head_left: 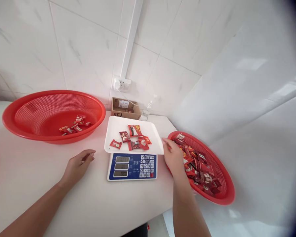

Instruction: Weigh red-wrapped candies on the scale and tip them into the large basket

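Note:
On the scale's white tray (115,126) lie several small red candy packets (124,136), spread over its middle. Below the tray shows the scale's blue keypad panel (133,167), with three number displays. My right hand (173,154) is at the tray's right edge, fingers bent, with a small bit of red packet showing between them. Most of that packet is hidden by the hand. To the left of the scale, my left hand (77,164) hovers low over the table, its fingers curled in and thumb close to them; nothing shows in it.
A red mesh basket (22,131) at left holds several candy packets. Another red basket (228,191), heaped with packets, stands at the right beyond the table edge. Behind the scale are a cardboard box (125,113), a clear bottle (148,108) and a wall socket (122,84) with a plugged cable.

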Motion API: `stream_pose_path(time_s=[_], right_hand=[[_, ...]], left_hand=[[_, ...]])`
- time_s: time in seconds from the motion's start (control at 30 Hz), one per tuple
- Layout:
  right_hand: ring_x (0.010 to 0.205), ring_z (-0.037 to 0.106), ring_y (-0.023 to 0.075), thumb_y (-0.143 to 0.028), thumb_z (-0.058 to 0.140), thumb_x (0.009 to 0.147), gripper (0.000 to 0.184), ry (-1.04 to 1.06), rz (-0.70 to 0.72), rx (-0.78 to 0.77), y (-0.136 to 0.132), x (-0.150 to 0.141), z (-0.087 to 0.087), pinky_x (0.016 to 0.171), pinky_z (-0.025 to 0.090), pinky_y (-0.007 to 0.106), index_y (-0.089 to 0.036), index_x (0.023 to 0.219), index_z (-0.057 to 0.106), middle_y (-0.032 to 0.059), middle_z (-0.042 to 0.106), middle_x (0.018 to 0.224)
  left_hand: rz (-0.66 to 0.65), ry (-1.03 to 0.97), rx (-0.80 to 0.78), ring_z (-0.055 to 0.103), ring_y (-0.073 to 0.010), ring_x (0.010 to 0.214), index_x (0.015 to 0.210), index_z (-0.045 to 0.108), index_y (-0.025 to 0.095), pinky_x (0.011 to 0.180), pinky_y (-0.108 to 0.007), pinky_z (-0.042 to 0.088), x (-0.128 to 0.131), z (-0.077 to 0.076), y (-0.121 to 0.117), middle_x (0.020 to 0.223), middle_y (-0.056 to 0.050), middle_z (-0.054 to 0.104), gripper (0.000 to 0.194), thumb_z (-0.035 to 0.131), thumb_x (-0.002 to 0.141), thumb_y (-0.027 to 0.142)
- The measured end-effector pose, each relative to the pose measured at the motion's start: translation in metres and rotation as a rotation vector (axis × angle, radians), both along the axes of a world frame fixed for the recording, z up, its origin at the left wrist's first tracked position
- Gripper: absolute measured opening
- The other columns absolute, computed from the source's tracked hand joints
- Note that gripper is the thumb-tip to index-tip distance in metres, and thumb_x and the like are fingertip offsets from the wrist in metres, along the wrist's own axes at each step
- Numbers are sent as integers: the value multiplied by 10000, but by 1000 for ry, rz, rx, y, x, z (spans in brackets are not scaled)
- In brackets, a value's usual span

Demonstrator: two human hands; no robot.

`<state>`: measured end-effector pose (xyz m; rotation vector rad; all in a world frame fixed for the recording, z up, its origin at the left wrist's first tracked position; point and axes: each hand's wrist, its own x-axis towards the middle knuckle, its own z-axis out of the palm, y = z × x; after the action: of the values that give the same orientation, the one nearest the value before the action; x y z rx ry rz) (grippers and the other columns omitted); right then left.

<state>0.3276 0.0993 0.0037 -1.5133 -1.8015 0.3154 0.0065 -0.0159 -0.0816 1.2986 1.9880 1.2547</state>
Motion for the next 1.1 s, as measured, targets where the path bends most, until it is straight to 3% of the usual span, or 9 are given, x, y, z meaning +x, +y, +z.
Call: stream_pose_path(time_s=[0.13,0.23,0.37,0.53,0.6,0.7,0.83,1.0,1.1], right_hand=[[1096,578,267,-448,401,824,508,-142,-195,-128,-25,50,-9,958,430,420,-159,1189,606,125,616,1230],[1093,584,286,-483,374,835,542,-255,-242,-256,-31,65,-21,913,455,412,-175,1224,592,122,615,1235],[998,630,294,-475,282,888,559,-470,-224,-322,-32,55,-23,824,484,431,-219,1337,494,118,627,1219],[764,671,262,-440,221,922,552,-685,-267,-329,-33,43,-18,652,500,385,-230,1391,422,135,702,1024],[746,672,258,-425,218,928,547,-722,-260,-309,-35,44,-19,622,496,368,-225,1403,402,133,709,992],[772,673,263,-410,215,936,541,-739,-242,-289,-38,45,-20,615,496,362,-224,1417,380,127,703,1023],[828,672,284,-397,199,943,536,-721,-230,-309,-39,46,-20,631,500,386,-217,1409,393,138,684,1086],[850,671,278,-386,214,943,525,-705,-208,-274,-39,48,-23,629,504,382,-212,1404,398,147,690,1049],[865,671,268,-392,214,943,525,-713,-206,-251,-38,49,-26,628,505,365,-212,1401,398,138,685,1070]], left_hand=[[-17,21,15,692,-167,733,887,634,233,659,-224,533,4,-3,2,747,1,707,326,473,753,483],[11,84,58,682,-166,730,912,628,234,619,-231,525,6,0,-1,761,-6,705,323,453,790,477],[50,242,202,639,-216,925,1016,602,214,774,-324,525,13,12,-8,969,-77,694,354,433,832,464],[-222,440,311,561,-235,1112,1019,650,273,1031,-414,405,26,34,-7,1098,-40,680,287,526,816,434],[-323,574,302,480,-251,1226,1090,633,288,1101,-466,320,30,42,-1,1222,-34,625,311,517,837,429],[-371,729,205,345,-299,1341,1159,604,293,1137,-582,168,34,51,11,1309,-45,563,371,474,859,471],[-411,719,79,278,-324,1378,1149,614,282,1123,-635,93,40,59,27,1320,-72,555,402,450,859,507],[-451,664,45,465,-280,1250,1028,636,270,1110,-602,186,45,69,42,1122,-52,664,291,416,863,367],[-446,638,-2,603,-250,987,919,638,241,977,-485,400,45,76,51,966,-65,687,245,418,831,303]])
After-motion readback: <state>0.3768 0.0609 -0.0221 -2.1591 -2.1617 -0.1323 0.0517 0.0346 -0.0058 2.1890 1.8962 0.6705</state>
